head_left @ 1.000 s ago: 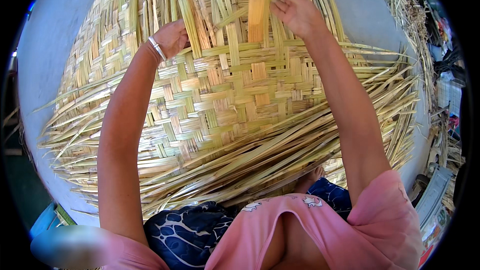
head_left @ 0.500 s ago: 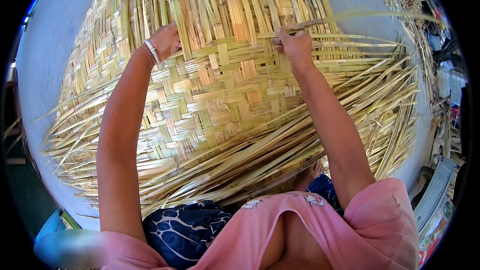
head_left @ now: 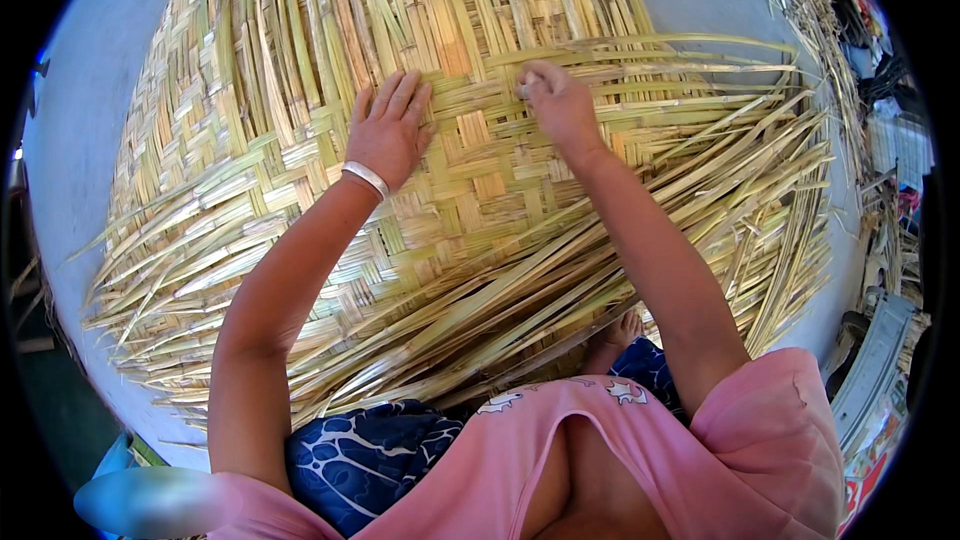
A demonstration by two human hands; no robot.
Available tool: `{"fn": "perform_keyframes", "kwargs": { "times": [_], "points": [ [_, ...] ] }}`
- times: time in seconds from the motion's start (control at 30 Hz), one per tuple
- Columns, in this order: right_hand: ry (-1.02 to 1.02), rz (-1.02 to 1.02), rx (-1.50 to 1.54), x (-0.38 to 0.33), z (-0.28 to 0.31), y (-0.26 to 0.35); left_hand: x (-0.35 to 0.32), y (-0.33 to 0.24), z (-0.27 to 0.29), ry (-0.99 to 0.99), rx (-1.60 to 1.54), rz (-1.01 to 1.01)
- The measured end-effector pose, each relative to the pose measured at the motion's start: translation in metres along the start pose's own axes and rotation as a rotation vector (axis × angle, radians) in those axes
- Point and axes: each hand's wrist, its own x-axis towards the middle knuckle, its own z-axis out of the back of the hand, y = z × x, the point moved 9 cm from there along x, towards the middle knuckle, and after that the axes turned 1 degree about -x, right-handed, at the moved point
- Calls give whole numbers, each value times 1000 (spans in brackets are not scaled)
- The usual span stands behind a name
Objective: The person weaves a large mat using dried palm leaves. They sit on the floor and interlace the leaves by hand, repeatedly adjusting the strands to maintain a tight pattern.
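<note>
A large woven mat [head_left: 478, 187] of split yellow-green cane strips spreads out before me. My left hand [head_left: 387, 138], with a silver bangle at its wrist, lies flat on the weave with fingers stretched out. Right of it, my right hand [head_left: 562, 112] rests on the mat with its fingers curled in; whatever they pinch is hidden. Just beyond the right hand, a long crosswise strip [head_left: 690, 39] runs out past the mat's right side. Lengthwise strips [head_left: 345, 15] stretch away from both hands toward the far side.
A thick sheaf of loose strip ends [head_left: 520, 310] fans across the near side, close to my foot [head_left: 625, 328]. Grey floor [head_left: 90, 140] surrounds the mat. Along the right lie cane scraps [head_left: 800, 20] and a grey plastic piece [head_left: 872, 365].
My left hand has let go of the raised lengthwise strips, moved right and flattened on the weave. The long strip my right hand held now lies across the mat, and that hand has shifted left.
</note>
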Motion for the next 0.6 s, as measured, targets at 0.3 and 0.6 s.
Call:
{"fn": "perform_keyframes", "kwargs": {
  "times": [0.3,0.6],
  "points": [
    [122,31,-90,3,-12,-14,3,-1,-8,74,80,10],
    [39,341,-655,-14,-23,40,-2,-4,-8,214,118,33]
  ]
}}
